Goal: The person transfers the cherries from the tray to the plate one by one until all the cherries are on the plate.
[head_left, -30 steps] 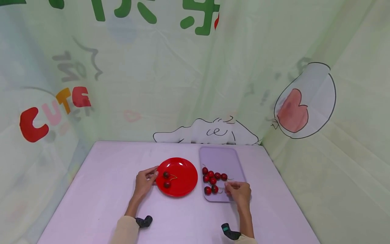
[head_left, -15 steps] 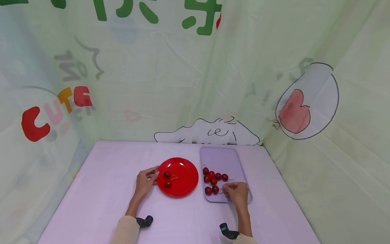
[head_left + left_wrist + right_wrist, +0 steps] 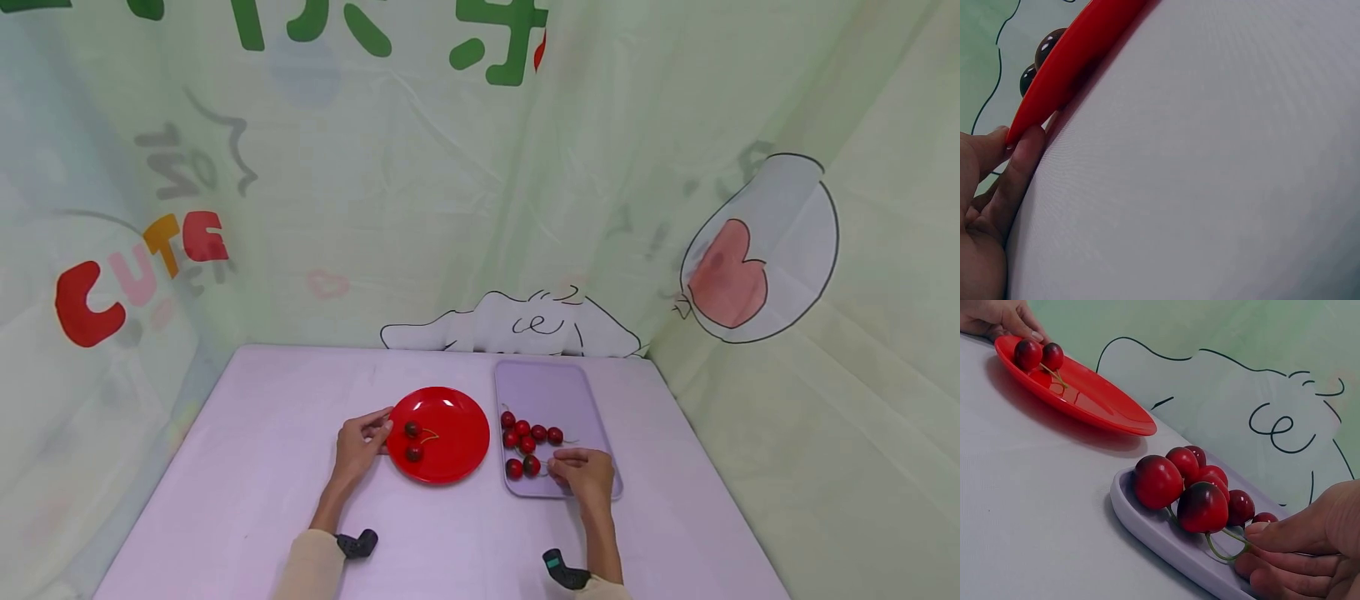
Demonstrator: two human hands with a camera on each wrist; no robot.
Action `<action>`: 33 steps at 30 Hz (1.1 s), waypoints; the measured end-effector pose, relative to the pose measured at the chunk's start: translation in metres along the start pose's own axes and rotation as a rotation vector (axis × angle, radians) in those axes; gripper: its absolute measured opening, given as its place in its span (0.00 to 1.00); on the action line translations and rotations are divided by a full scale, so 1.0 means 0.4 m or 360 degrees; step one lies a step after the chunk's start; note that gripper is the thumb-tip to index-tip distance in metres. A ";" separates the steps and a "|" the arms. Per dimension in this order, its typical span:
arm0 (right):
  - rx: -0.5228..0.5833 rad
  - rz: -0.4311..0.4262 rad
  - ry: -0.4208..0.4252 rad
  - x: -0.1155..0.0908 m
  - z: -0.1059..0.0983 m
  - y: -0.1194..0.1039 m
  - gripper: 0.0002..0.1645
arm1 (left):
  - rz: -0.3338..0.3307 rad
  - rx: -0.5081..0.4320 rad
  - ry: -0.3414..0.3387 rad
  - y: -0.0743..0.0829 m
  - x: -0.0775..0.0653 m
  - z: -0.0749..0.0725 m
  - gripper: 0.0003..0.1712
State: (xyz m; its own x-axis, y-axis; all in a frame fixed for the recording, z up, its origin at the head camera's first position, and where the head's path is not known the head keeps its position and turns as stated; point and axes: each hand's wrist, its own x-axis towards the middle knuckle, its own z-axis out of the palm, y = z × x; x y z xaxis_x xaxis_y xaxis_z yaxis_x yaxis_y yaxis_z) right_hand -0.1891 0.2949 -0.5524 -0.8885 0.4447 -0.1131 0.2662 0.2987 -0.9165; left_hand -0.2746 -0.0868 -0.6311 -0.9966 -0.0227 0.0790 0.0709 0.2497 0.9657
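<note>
Pale lilac table [image 3: 262,467] carries a red plate [image 3: 450,417] by the left fingertips and a lilac tray [image 3: 551,387] under the right fingers.

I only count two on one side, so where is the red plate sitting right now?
In the head view the red plate lies mid-table, left of the lilac tray; the left hand touches its left rim.
</note>
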 end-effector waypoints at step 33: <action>0.0332 0.0126 -0.0044 0.013 0.001 0.016 0.17 | -0.0023 0.0000 0.0004 -0.001 0.004 0.002 0.22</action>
State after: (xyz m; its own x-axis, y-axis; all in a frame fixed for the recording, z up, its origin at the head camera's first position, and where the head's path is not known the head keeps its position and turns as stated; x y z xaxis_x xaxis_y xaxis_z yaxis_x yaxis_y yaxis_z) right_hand -0.1920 0.2986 -0.5591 -0.8786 0.4355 -0.1960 0.2553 0.0814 -0.9634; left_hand -0.2761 -0.0861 -0.6315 -0.9974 -0.0286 0.0658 0.0566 0.2495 0.9667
